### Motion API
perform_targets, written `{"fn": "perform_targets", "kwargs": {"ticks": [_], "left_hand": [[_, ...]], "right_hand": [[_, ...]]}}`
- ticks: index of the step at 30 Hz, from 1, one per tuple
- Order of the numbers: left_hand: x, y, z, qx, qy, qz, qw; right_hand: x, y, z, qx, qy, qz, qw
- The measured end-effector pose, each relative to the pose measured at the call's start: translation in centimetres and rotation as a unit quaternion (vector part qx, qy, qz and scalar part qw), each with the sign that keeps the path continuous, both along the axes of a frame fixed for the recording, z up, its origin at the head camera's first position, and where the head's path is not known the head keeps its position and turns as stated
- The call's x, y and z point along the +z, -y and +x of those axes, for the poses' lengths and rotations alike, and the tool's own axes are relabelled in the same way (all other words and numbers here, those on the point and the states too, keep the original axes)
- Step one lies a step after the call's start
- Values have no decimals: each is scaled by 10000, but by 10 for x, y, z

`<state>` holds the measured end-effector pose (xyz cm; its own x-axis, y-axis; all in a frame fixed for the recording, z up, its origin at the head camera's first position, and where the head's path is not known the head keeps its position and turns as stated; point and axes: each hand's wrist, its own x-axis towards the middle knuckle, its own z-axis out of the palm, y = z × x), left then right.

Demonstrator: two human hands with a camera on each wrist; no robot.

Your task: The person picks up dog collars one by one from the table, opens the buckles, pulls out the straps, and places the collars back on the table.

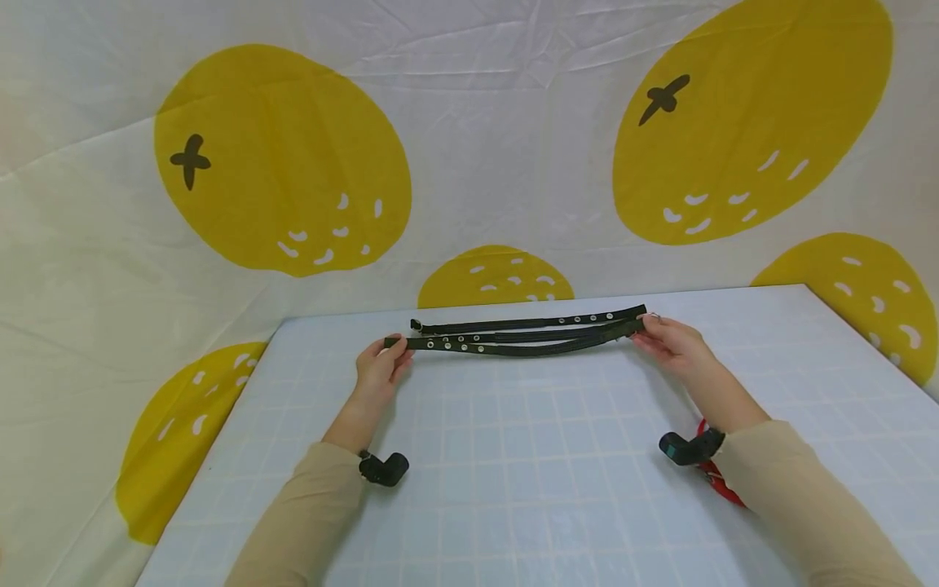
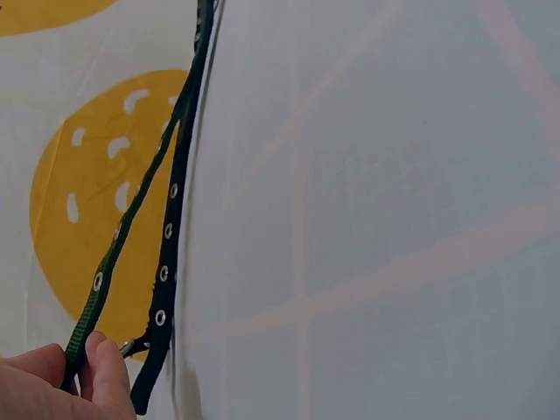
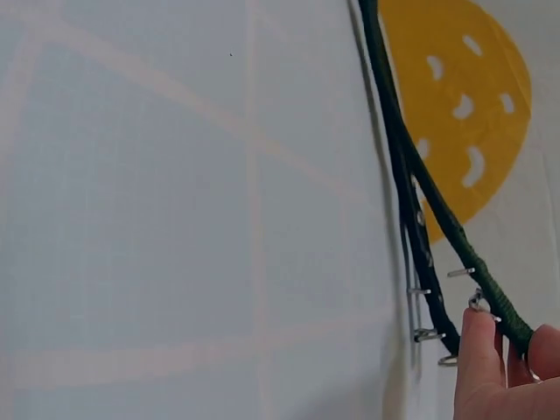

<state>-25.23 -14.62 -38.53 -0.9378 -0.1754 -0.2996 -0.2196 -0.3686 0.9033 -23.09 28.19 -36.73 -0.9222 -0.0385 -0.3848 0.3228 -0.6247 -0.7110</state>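
A dark green pet collar [image 1: 528,351] with metal eyelets stretches between my two hands near the far side of the table. My left hand [image 1: 377,371] pinches its eyelet end between thumb and fingers. My right hand [image 1: 678,346] grips the other end; metal hardware of the collar [image 3: 490,284] shows by the fingertips in the right wrist view. Just behind it lie more dark collars, the farthest one [image 1: 528,324] having a buckle at its left end and eyelets toward its right. In the left wrist view, the held collar [image 2: 131,214] slants up from a flat-lying one [image 2: 171,219].
A red strap [image 1: 722,487], partly hidden by my right wrist, lies on the table. Pale grid-patterned cloth [image 1: 513,473] covers the tabletop. Behind it hangs a white curtain [image 1: 513,163] with large yellow fruit prints. Each wrist carries a small black camera.
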Motion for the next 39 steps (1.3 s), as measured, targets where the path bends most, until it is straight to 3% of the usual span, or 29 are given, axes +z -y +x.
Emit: {"fn": "perform_targets", "kwargs": {"ticks": [13,24,33,39], "left_hand": [[-8,-5,-5,112,-71,-68,9999],[-14,2,-10,65,173,-454,9988],[-10,3,-9,-21,434,-645,9970],[-11,5,-9,-5,552,-677,9962]], "right_hand": [[-1,2,-5,-386,697,181,9967],[-6,2,-9,-448,1042,684,9912],[-5,7,-11,-712,1446,1093,9809],[-8,6,-13,-777,1565,1081,9787]]}}
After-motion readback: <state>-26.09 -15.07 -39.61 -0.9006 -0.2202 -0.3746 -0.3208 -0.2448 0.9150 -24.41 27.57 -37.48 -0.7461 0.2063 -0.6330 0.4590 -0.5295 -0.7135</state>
